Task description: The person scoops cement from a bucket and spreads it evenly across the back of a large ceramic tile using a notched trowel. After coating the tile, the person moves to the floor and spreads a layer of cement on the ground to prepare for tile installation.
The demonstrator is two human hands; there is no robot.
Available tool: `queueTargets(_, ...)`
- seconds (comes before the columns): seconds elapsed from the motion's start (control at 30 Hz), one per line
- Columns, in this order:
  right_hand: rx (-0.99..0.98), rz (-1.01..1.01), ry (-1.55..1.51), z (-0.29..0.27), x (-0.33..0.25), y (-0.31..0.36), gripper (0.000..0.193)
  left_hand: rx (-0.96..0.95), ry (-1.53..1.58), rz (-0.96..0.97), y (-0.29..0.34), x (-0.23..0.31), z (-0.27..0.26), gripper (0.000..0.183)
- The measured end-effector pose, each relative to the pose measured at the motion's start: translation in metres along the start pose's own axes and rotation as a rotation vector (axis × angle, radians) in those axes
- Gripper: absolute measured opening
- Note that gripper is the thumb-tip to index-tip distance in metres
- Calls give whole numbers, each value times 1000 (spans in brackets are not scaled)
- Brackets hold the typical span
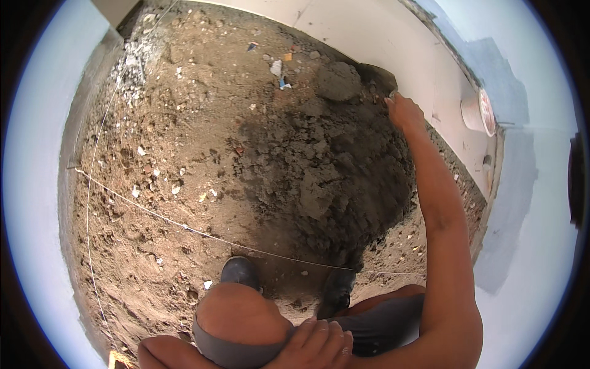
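My right arm stretches out to the far right of the dirt floor. There my right hand (407, 114) is closed around the handle of a trowel, whose dark blade (378, 77) lies by the edge of the pale slab. Just left of the blade is a smoothed grey patch of mortar (339, 81). A heap of dark, wet mortar (319, 166) spreads between that patch and my boots. My left hand (316, 344) rests low by my bent knee, fingers laid out flat, holding nothing.
A white string (246, 247) runs across the dirt (178, 215), passing close to my boots (241, 272). Another string runs along the left. On the pale slab (369, 27) at right stands a white bucket (476, 114). Rubble bits (276, 66) lie scattered; painted walls (516, 203) enclose the space.
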State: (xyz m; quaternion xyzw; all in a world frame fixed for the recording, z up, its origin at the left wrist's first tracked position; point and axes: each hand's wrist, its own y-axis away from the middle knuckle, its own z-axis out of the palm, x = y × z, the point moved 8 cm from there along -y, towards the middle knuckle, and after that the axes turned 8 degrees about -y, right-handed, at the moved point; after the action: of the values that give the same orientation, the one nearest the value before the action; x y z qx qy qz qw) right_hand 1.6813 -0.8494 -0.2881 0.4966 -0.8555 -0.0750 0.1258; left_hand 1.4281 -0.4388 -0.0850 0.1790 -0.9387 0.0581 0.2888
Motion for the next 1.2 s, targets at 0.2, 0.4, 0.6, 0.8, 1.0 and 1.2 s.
queueTargets(0.2,74,-6,-51,32,72,13,43,-150,136,-86,-25,19,1,51)
queueTargets(0.4,58,14,-59,44,147,23,44,-287,-30,-165,-37,51,22,52)
queueTargets(0.6,107,70,-90,68,226,32,43,-400,-101,-344,-53,70,44,54)
queueTargets(0.8,105,74,-115,82,266,41,42,-510,-159,-530,-60,66,58,59)
queueTargets(1.0,43,166,-114,101,323,53,47,-557,-142,-695,-62,59,59,55)
queueTargets(1.2,26,213,-142,97,353,51,53,-549,-178,-777,-60,53,54,53)
